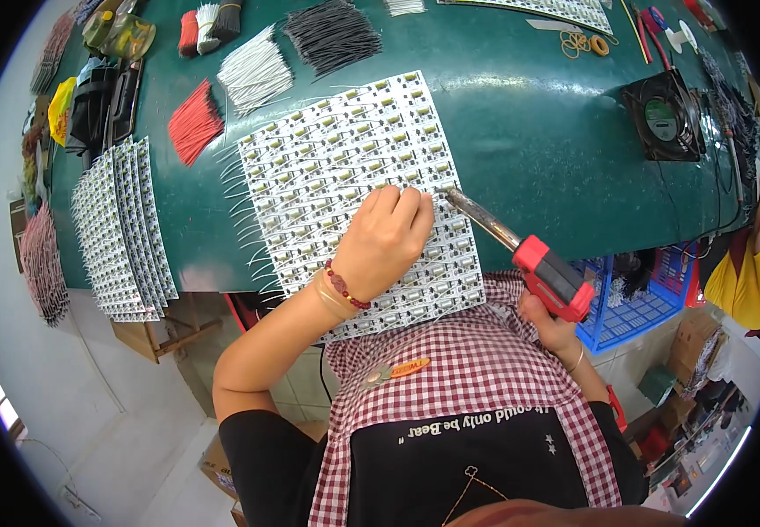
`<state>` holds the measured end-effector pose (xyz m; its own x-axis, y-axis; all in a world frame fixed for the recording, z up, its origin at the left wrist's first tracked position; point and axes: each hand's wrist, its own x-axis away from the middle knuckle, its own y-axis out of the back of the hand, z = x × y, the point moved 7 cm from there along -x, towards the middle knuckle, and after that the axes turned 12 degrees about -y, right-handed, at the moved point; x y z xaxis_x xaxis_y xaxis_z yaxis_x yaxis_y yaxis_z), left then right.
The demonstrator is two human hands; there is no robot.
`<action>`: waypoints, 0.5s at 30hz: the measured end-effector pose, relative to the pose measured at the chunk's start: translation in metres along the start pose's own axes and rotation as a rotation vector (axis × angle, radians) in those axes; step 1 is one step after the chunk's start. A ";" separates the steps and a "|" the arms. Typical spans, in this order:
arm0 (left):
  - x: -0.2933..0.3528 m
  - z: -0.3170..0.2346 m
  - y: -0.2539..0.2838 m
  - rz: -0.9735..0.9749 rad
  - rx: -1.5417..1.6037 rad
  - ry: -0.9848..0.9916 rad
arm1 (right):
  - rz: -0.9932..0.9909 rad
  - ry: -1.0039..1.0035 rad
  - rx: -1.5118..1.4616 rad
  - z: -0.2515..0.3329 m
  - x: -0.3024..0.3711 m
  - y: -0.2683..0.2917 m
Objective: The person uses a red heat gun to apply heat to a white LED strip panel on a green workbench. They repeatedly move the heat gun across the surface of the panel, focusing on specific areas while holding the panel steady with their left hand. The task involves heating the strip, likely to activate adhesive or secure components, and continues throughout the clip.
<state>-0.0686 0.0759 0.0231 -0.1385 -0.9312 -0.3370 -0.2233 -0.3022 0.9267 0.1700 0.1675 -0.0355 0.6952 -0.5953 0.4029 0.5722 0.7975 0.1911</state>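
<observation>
A large white circuit board panel (pixel 292 180) lies tilted on the green table and overhangs its near edge toward my apron. Rows of small components cover it, and thin white wires stick out along its left side. My left hand (pixel 389 233) rests on the panel's middle with the fingertips pinched together; whatever is between them is hidden. In my right hand (pixel 548 323), beyond the table edge, is the handle of a red and black soldering iron (pixel 557 277). Its metal tip reaches the panel just right of my left fingertips. Part of my right hand is hidden behind the handle.
Red wires (pixel 195 123), white wires (pixel 257 70) and black wires (pixel 331 37) lie in piles behind the panel. Several similar panels (pixel 103 237) are stacked left. A black fan (pixel 663 119) stands right, above a blue plastic basket (pixel 612 325). Someone in yellow (pixel 740 285) is at far right.
</observation>
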 end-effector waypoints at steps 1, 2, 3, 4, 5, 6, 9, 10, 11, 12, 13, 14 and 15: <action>0.000 0.000 0.000 -0.002 -0.001 0.004 | -0.008 0.014 0.027 0.000 0.000 0.000; 0.000 0.000 0.000 -0.003 -0.002 0.008 | -0.013 0.018 0.038 0.000 -0.001 -0.002; 0.000 0.000 0.000 0.000 -0.003 0.010 | -0.017 0.020 0.039 0.000 -0.001 -0.002; 0.000 0.000 0.000 0.002 -0.002 0.012 | -0.021 0.022 0.042 -0.001 -0.001 -0.002; 0.000 0.000 -0.001 0.004 -0.002 0.014 | -0.026 0.023 0.035 -0.003 -0.001 -0.002; 0.001 -0.001 -0.001 0.003 -0.001 0.014 | -0.025 0.006 0.010 -0.004 0.000 -0.001; 0.000 -0.001 -0.001 0.005 -0.005 0.011 | -0.017 -0.082 -0.106 -0.011 0.005 0.001; 0.000 -0.001 -0.001 0.007 -0.007 0.010 | -0.017 -0.062 -0.083 -0.010 0.005 0.001; 0.000 -0.001 -0.001 0.009 -0.008 0.009 | -0.018 -0.042 -0.060 -0.010 0.004 0.003; 0.000 -0.001 -0.001 0.005 -0.007 0.009 | -0.022 -0.008 -0.016 -0.006 0.002 0.002; 0.000 -0.001 -0.002 0.002 -0.008 0.010 | -0.026 0.028 0.026 -0.003 0.001 0.002; 0.000 -0.001 -0.002 -0.001 -0.008 0.011 | -0.034 0.079 0.089 0.006 -0.002 0.000; 0.000 -0.001 -0.002 -0.004 -0.004 0.012 | -0.039 0.117 0.144 0.013 -0.003 -0.002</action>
<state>-0.0673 0.0764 0.0213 -0.1257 -0.9323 -0.3390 -0.2202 -0.3070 0.9259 0.1612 0.1686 -0.0258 0.7244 -0.6268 0.2870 0.5376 0.7742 0.3341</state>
